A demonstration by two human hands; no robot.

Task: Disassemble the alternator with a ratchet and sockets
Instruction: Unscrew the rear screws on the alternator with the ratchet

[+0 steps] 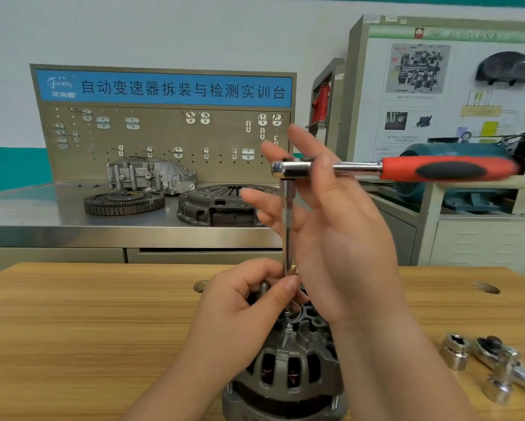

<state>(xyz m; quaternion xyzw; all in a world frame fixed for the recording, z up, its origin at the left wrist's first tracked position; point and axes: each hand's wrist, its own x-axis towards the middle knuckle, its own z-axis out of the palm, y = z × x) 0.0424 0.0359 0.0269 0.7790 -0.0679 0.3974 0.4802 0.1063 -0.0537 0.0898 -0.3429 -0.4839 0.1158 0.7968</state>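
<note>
Alternator [288, 369]: stands on end on the wooden bench [88, 329], directly below the left hand [249, 302]; the case is still in one piece.
Ratchet [407, 168]: red-handled, level atop a long extension bar [287, 232] that reaches down to the alternator's top.
Left hand: pinches the bar's lower end.
Right hand [331, 226]: fingers spread and straight against the ratchet head, gripping nothing.
Progress: early, I judge; a top fastener is being worked, and splitting the case is still to do.
Right of the right hand: loose sockets [455, 354] and a second ratchet [504, 357].
Beyond the hands: a steel bench [42, 208] carrying a clutch cover [215, 205] and a flywheel [124, 202], with a pegboard [164, 132] behind.
</note>
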